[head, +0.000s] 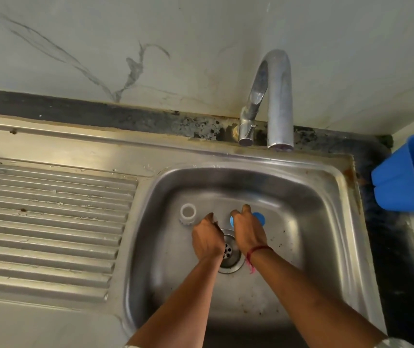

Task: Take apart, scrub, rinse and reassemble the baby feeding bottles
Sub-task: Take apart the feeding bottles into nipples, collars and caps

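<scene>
A clear baby bottle (188, 213) without its top stands upright on the floor of the steel sink (301, 197), mouth up, at the left of the basin. Just right of it my left hand (207, 238) is curled over a small clear piece that is mostly hidden under the fingers. My right hand (248, 231) reaches down over a blue part (260, 218) lying on the basin floor; its fingers cover most of it, and I cannot tell whether they grip it.
The drain (229, 252) lies between my wrists. A chrome tap (276, 96) arches over the basin's back edge, no water running. A ribbed draining board (50, 222) spreads to the left. A blue plastic container (406, 177) stands at the right on the dark counter.
</scene>
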Available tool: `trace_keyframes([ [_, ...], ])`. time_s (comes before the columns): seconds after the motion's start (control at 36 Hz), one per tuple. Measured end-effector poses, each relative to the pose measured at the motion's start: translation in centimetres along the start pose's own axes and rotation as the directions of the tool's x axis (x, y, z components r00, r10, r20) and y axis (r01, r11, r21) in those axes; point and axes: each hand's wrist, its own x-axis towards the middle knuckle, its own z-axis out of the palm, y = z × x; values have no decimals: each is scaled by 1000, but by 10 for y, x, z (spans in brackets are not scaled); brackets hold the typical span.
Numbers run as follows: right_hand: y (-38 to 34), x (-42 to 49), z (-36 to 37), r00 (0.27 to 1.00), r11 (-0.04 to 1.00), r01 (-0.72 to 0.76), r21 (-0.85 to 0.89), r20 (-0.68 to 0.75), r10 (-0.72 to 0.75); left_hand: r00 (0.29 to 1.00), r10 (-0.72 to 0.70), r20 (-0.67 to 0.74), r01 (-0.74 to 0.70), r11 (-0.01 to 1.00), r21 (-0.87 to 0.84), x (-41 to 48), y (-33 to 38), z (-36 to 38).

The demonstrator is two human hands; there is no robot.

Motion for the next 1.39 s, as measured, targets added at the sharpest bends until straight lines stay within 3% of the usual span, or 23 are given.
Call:
trace_keyframes([
  [0.33, 1, -7, -6, 999, 999, 4, 53, -33, -2, 995, 68, 76, -69, 998, 7, 4, -2, -7],
  [0.61, -12, -21, -28, 994, 924, 94, 370, -83, -67, 978, 201, 48, -202, 979, 18, -26, 2, -41],
  [0.94, -61, -59, -60, 968, 805, 184, 565, -246, -48, 888, 456, -59, -457, 890, -7, -35, -11, -138],
  [1.19, -133, -102, -92, 940, 657, 320, 683, -312, -134, 868, 387, -311, -436, 894, -103, -44, -40, -236],
  [1.39, -201, -123, -93, 925, 670, 360, 649, -340, -168, 863, 247, -442, -398, 870, -292, -35, -81, -289],
])
